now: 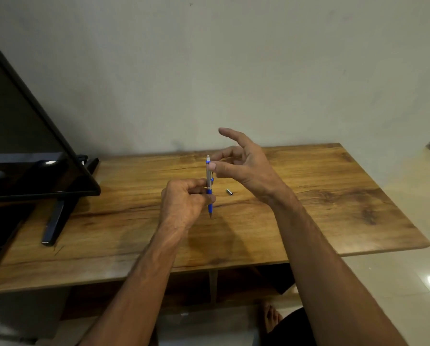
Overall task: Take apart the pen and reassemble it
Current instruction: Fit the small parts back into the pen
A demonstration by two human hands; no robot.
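A blue and grey pen (209,179) stands nearly upright above the wooden table (308,196), tip down. My left hand (184,202) is closed around its lower half, over the blue grip. My right hand (241,163) hovers beside the pen's top, fingers spread, with the thumb tip touching the upper barrel just under the white end. A small grey cap piece (229,192) lies loose on the table just right of the pen.
A black monitor (26,146) on a black stand (56,221) fills the table's left side. A wall rises right behind the table. The table's front edge runs below my forearms, with a tiled floor to the right.
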